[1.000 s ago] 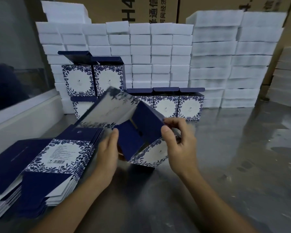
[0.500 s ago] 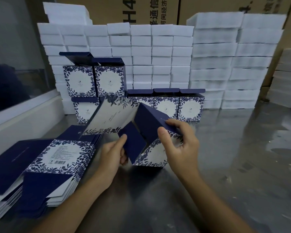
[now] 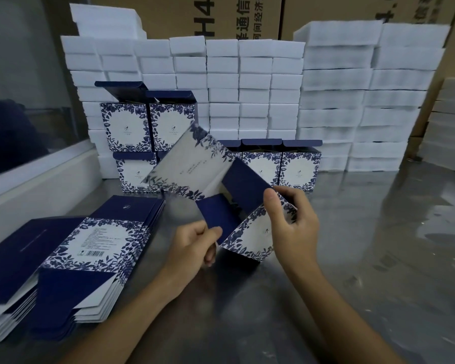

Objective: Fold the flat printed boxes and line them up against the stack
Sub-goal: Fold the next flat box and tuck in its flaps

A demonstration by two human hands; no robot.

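Observation:
A half-opened blue-and-white floral box is tilted above the metal table in front of me. My left hand pinches one of its dark blue flaps from below. My right hand grips the box's upper right corner, thumb on the blue panel. The box's long white side panel sticks up and to the left, blurred. A pile of flat printed boxes lies at the left. Several folded boxes stand in a row against the white foam stack, with two more boxes stacked on top at the left.
Taller white foam stacks fill the back right, and brown cartons stand behind them. A white ledge with a glass pane runs along the left. The shiny metal table stretches to the right.
The box has turned and opened further, its white panel swinging up to the left. My left hand has curled round a blue flap. My right hand has shifted slightly along the box's corner.

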